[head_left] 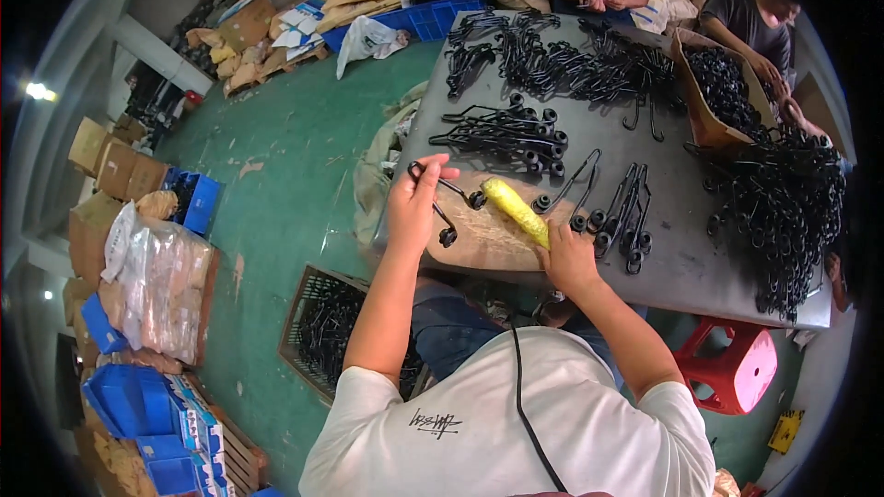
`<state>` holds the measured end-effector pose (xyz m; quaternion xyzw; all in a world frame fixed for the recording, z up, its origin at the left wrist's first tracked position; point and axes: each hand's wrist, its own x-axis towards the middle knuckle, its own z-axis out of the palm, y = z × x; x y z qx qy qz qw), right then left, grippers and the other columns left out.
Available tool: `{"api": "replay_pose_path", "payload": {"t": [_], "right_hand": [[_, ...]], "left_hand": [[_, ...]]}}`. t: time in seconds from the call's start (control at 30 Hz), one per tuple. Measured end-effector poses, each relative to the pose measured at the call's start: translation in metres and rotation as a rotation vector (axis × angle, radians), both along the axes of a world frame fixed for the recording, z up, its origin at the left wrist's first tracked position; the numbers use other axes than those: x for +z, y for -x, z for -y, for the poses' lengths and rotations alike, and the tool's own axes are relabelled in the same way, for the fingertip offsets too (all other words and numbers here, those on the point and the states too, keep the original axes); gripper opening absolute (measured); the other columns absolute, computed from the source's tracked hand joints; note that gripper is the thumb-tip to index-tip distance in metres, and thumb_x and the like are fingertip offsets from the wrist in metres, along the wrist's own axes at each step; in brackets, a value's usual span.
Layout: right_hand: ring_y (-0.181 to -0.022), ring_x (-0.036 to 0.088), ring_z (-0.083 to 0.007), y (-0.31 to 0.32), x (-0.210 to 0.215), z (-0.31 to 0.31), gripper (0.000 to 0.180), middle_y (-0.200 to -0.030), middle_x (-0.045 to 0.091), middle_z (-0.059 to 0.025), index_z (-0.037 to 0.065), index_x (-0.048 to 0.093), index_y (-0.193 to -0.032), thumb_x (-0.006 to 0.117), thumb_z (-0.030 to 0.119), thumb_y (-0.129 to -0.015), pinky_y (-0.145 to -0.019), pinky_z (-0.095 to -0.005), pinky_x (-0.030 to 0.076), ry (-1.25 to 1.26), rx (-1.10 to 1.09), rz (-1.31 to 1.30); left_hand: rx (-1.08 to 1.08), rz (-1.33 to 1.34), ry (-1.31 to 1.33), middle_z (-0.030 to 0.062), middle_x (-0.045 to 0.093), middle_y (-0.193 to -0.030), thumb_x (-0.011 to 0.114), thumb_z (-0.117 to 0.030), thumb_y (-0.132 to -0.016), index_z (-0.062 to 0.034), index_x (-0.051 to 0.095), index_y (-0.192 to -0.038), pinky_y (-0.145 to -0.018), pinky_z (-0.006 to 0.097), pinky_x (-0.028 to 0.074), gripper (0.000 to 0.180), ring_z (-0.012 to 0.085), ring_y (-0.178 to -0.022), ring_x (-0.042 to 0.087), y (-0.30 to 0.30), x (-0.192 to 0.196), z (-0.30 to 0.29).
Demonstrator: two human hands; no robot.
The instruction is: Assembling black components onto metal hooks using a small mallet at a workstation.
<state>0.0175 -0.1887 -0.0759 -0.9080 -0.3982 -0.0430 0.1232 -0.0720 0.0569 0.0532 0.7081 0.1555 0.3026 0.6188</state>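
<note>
- Broadly, the grey metal table [686, 281] fills the person's working area; elbow room matters, since black rods lie bunched beyond and to the right of both hands.
- On its near edge sits a tan board [479, 247], probably the best place to work: bringing the piece down onto it would give firmer support than holding it in the air.
- Just beyond the board lies a row of black rods [502, 133], and a smaller group [628, 212] lies to its right; leaving both undisturbed should make counting and reaching easier.
- Slanting over the board is a yellow-wrapped bar [516, 210]. The right hand [568, 260] has its fingers curled at the near end; how tightly they press, I cannot tell. A steady, relaxed hold there seems wise.
- Above the board's left side, the left hand [414, 212] pinches a black bent rod [455, 189] near its bend, thumb against fingers, one fingertip reaching past it. Gripping close to the bend should limit twisting.
- Smallest are the rod's dark, knobbed ends [476, 201]; one is just beside the bar's far tip, so fingertips are best held clear there.
</note>
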Motion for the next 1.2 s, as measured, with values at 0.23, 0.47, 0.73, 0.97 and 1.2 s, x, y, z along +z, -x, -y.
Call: {"api": "replay_pose_path", "payload": {"t": [0.23,0.47,0.73,0.97,1.2], "right_hand": [[-0.080,0.054,-0.0150,-0.005,0.047,0.026,0.042,-0.098,0.058,-0.0045,0.004,0.052,-0.129,0.058,0.032,-0.098,-0.070,-0.0292,0.046,-0.629,-0.172,-1.355],[-0.081,0.057,-0.0152,0.030,0.059,0.033,0.043,-0.095,0.059,-0.0067,0.003,0.046,-0.137,0.058,0.018,-0.098,-0.072,-0.0296,0.048,-0.567,-0.098,-1.330],[-0.088,0.066,-0.0366,0.033,0.085,-0.005,0.066,-0.102,0.064,-0.0220,0.006,0.016,-0.155,0.051,0.009,-0.099,-0.080,-0.0440,0.052,-0.688,0.178,-0.374],[-0.078,0.067,-0.0313,0.021,0.024,-0.013,0.061,-0.099,0.066,-0.0242,0.009,0.029,-0.151,0.055,0.021,-0.097,-0.069,-0.0415,0.052,-0.324,-0.021,-0.933],[-0.090,0.067,-0.0333,0.035,0.106,0.003,0.065,-0.110,0.065,-0.0250,0.013,0.025,-0.155,0.055,0.017,-0.097,-0.081,-0.0406,0.052,-0.510,-0.061,-0.819]], "left_hand": [[-0.150,-0.138,0.063,0.0001,0.071,-0.095,0.054,-0.029,-0.103,-0.0060,0.064,-0.120,-0.062,0.019,0.037,0.030,0.0014,-0.069,0.045,-0.006,-0.050,-0.009],[-0.160,-0.188,-0.197,0.0009,0.070,-0.097,0.053,-0.028,-0.104,-0.0040,0.060,-0.123,-0.071,0.024,0.046,0.031,0.0071,-0.079,0.056,-0.010,-0.040,-0.016],[-0.002,-0.220,-0.605,0.0098,0.070,-0.093,0.057,-0.025,-0.101,-0.0033,0.060,-0.121,-0.072,0.035,0.050,0.029,0.0210,-0.077,0.063,-0.008,-0.038,-0.020],[0.027,-0.147,-0.612,0.0079,0.069,-0.089,0.057,-0.024,-0.101,-0.0029,0.060,-0.109,-0.068,0.033,0.049,0.023,0.0197,-0.074,0.064,-0.003,-0.041,-0.012],[0.168,-0.194,-0.155,0.0026,0.068,-0.087,0.061,-0.016,-0.099,-0.0027,0.057,-0.103,-0.059,0.023,0.046,0.015,0.0069,-0.066,0.060,0.020,-0.020,0.021]]}}
